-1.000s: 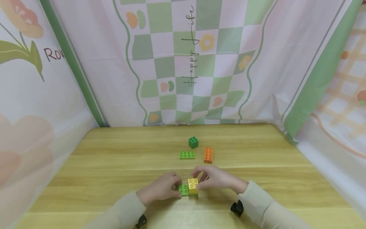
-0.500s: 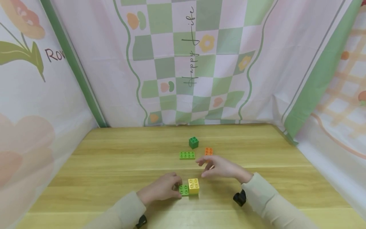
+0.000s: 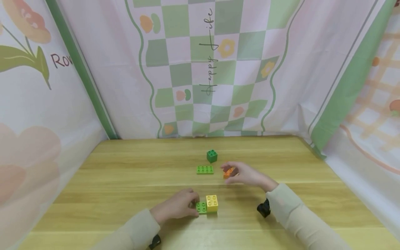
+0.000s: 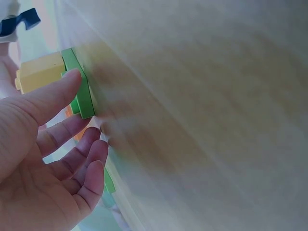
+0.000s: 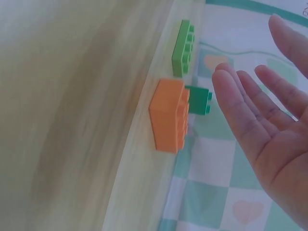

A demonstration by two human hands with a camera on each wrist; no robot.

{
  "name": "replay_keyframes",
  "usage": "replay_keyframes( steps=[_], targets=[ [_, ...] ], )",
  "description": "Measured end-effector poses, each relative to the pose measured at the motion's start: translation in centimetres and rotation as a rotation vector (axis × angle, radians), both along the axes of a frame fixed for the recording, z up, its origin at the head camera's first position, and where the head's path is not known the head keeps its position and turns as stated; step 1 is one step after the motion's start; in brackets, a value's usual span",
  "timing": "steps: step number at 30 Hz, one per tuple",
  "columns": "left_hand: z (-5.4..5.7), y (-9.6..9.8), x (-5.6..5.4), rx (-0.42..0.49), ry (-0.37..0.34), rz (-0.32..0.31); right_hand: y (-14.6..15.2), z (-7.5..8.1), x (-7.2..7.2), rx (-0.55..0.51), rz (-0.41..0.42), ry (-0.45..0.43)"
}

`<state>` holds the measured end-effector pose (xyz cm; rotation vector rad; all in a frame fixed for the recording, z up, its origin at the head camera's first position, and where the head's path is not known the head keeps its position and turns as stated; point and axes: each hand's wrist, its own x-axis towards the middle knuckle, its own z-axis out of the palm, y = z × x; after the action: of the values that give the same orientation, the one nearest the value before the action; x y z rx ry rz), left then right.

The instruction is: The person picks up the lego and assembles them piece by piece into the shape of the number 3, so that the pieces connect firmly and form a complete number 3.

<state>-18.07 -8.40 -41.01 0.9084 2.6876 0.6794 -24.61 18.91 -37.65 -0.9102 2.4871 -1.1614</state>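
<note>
Right now, your left hand (image 3: 177, 205) is pinching the near light-green plate (image 3: 201, 207) between thumb and fingers, with the yellow brick (image 3: 211, 203) sitting on that plate's three o'clock end. At one o'clock from the yellow brick, your right hand (image 3: 246, 174) is hovering just above the orange brick (image 5: 164, 115), its fingers spread loosely and gripping nothing. Farther out on the worktop (image 3: 140, 166), the far light-green plate (image 3: 205, 170) is lying at nine o'clock from the orange brick, and the dark green block (image 3: 211, 157) is standing at twelve o'clock from the yellow one.
</note>
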Motion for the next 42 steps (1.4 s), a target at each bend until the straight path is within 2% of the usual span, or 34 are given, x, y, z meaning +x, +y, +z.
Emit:
replay_keyframes(
  steps=[5, 16, 26, 34, 42],
  targets=[
    [-0.2, 0.0, -0.1, 0.003, 0.006, -0.004, 0.5, 0.0, -0.7, 0.006, -0.027, 0.019],
    [0.0, 0.0, 0.1, 0.004, 0.001, -0.002, 1.5, -0.3, -2.4, 0.024, -0.112, -0.034],
    [-0.2, 0.0, -0.1, 0.008, 0.0, 0.0, 2.2, -0.8, -3.5, 0.053, -0.123, -0.036],
    [-0.1, 0.0, 0.0, 0.005, -0.011, 0.008, 2.6, -1.5, -4.0, 0.056, -0.084, -0.007],
    [0.0, 0.0, 0.1, 0.001, -0.026, 0.01, 2.5, -2.3, -4.4, 0.115, -0.16, -0.04]
  ],
)
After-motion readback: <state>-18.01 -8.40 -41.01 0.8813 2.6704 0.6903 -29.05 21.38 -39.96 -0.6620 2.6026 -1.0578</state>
